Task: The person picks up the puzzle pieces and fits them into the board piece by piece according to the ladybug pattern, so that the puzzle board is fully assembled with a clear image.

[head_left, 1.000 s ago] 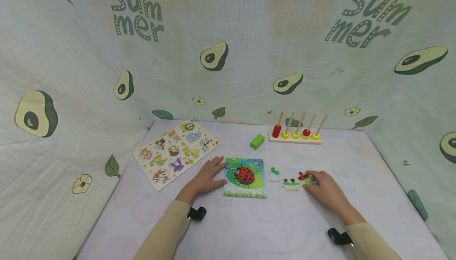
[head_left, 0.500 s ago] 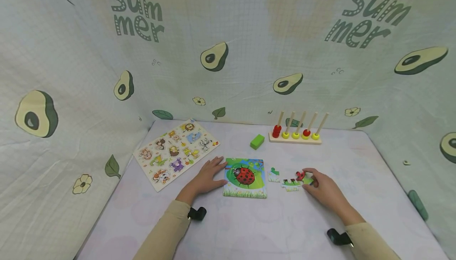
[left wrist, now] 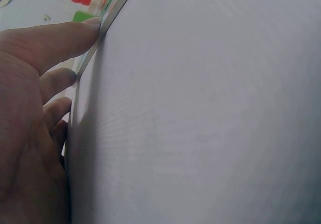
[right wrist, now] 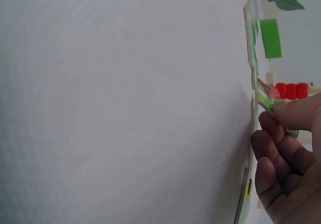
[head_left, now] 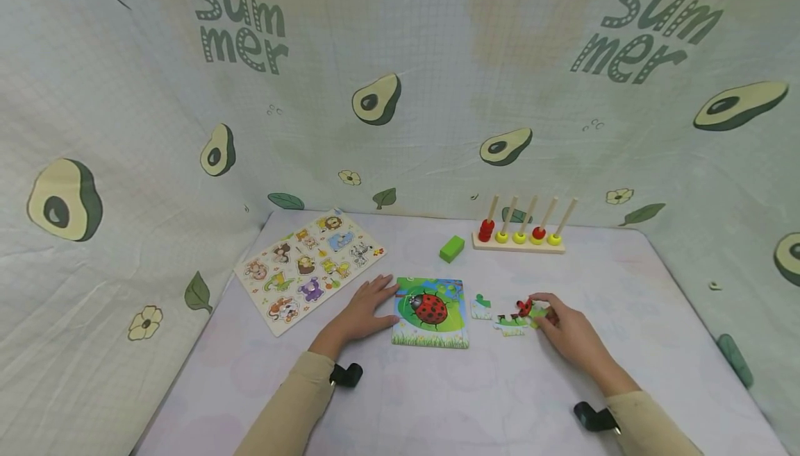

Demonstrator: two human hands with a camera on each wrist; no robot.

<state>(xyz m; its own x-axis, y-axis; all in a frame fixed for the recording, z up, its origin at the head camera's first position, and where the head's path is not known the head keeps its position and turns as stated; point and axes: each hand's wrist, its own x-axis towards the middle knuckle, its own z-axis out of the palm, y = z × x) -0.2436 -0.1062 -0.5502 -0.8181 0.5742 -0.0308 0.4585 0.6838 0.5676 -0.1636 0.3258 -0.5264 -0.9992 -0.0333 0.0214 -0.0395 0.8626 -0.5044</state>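
My left hand (head_left: 362,310) lies with its fingers spread, thumb and fingertips touching the left edge of a square ladybug puzzle (head_left: 430,311). My right hand (head_left: 571,327) pinches a red and green jigsaw piece (head_left: 523,307) between thumb and fingers. That piece slants up at the far edge of another jigsaw piece (head_left: 510,324) with grass and red spots, overlapping it in the head view. Slightly left of these is a smaller jigsaw piece (head_left: 481,307), green and white. In the right wrist view, the pinched piece (right wrist: 264,99) is tilted under the thumb.
Behind the ladybug puzzle lies a green block (head_left: 452,248). A wooden peg counter (head_left: 519,246) with red and yellow beads stands at the back. At the left is an animal peg board (head_left: 256,289). A printed cloth (head_left: 437,39) hangs behind the table.
My right hand has shifted slightly left, bringing the pinched jigsaw piece toward and over the edge of the grass piece. The left hand has stayed in place.
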